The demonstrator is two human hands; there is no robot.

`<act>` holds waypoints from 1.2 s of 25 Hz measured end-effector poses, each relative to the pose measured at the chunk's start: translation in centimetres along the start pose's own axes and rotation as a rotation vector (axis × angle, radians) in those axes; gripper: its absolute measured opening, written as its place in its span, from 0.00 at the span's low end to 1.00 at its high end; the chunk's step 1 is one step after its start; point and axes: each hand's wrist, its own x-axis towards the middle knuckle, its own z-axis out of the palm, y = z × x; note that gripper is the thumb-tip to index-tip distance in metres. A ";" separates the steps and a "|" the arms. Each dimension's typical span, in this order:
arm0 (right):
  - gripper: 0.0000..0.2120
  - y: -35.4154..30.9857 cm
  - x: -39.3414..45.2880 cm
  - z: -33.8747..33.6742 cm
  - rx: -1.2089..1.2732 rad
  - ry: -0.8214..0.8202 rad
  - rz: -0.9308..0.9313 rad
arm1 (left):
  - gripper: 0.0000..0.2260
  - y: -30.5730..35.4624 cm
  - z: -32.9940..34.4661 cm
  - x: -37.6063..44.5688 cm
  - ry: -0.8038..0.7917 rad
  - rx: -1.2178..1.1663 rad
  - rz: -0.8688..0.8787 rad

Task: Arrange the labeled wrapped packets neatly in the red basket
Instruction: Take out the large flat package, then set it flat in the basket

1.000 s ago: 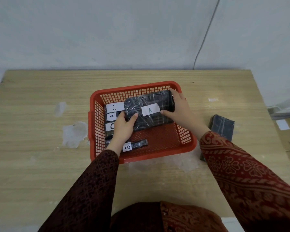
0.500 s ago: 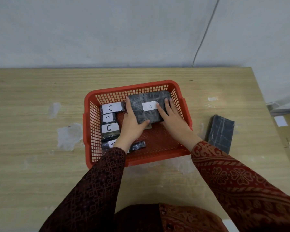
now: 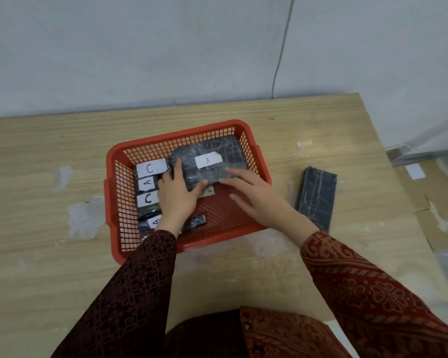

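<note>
A red mesh basket (image 3: 181, 133) stands mid-table. In its back right corner a large black wrapped packet labelled A (image 3: 210, 161) lies flat. My left hand (image 3: 177, 196) holds that packet's near-left corner, fingers along the left edge and thumb on the near edge. My right hand (image 3: 254, 197) is spread flat, with its fingertips just touching the packet's near edge. Small packets labelled C (image 3: 150, 167), A (image 3: 148, 182), C (image 3: 146, 198) and A (image 3: 154, 223) line the basket's left wall. A further small packet (image 3: 198, 220) is partly hidden by my left wrist.
A black wrapped packet (image 3: 317, 198) with no label showing lies on the wooden table (image 3: 49, 254) right of the basket. Cardboard boxes (image 3: 440, 202) sit past the table's right edge. The wall with a thin cable (image 3: 282, 47) is just behind.
The large A packet went from tilted in both hands to flat in the back right corner. My right hand slid back off its top towards me.
</note>
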 end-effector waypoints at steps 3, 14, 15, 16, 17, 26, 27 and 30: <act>0.14 2.4 -4.2 -3.0 0.065 0.139 0.075 | 0.25 2.5 0.4 -2.1 0.151 0.081 0.066; 0.23 13.6 -12.7 -4.9 -0.095 -0.002 0.510 | 0.10 13.5 10.0 -15.4 -0.260 -0.284 0.659; 0.25 14.4 -12.2 -5.1 -0.096 -0.031 0.551 | 0.11 13.5 11.6 -15.9 -0.257 -0.233 0.636; 0.28 15.2 -11.7 -5.3 -0.080 -0.055 0.590 | 0.14 13.3 12.9 -16.2 -0.240 -0.173 0.596; 0.30 15.7 -11.2 -5.6 -0.046 -0.074 0.625 | 0.16 13.0 14.1 -16.2 -0.232 -0.109 0.554; 0.24 18.1 -10.9 -6.1 0.294 0.144 0.782 | 0.30 11.9 18.4 -16.3 -0.175 0.073 0.515; 0.23 18.1 -11.3 -6.4 0.315 0.173 0.795 | 0.30 11.9 18.3 -16.1 -0.170 0.059 0.501; 0.21 17.7 -12.1 -7.6 0.331 0.249 0.836 | 0.30 12.3 17.2 -15.4 -0.238 -0.106 0.471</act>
